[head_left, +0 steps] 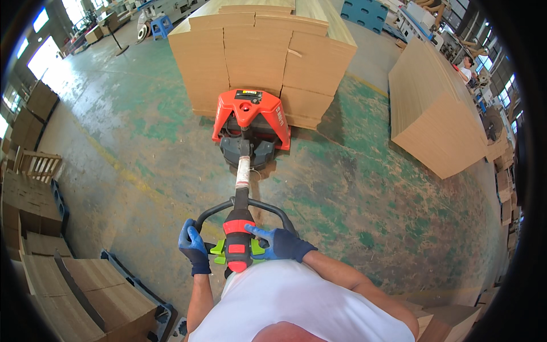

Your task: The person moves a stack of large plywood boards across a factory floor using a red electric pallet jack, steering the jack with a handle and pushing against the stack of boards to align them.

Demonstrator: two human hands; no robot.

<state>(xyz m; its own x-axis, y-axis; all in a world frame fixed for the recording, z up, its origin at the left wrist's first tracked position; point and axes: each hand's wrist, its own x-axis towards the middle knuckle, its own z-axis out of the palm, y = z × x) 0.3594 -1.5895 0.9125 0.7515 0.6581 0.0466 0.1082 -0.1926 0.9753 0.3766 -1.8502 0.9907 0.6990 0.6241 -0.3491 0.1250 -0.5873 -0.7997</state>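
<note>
An electric pallet jack stands in front of me, its red and black body [249,108] against a tall stack of flat boards [256,51]. Its tiller handle [244,196] slopes back to my waist, with a black loop, red panels and green levers on the control head [238,245]. My left hand [192,242], in a blue and navy glove, is closed around the left side of the loop. The gloved right hand [282,244] lies over the loop's right side, its index finger stretched onto the red panel; its other fingers look curled, partly hidden.
Another board stack [439,108] stands at the right, with a person [466,69] behind it. Cardboard stacks [108,285] on dark pallets line the left. A blue stool [162,27] sits far left of the boards. Worn green floor [364,211] surrounds the jack.
</note>
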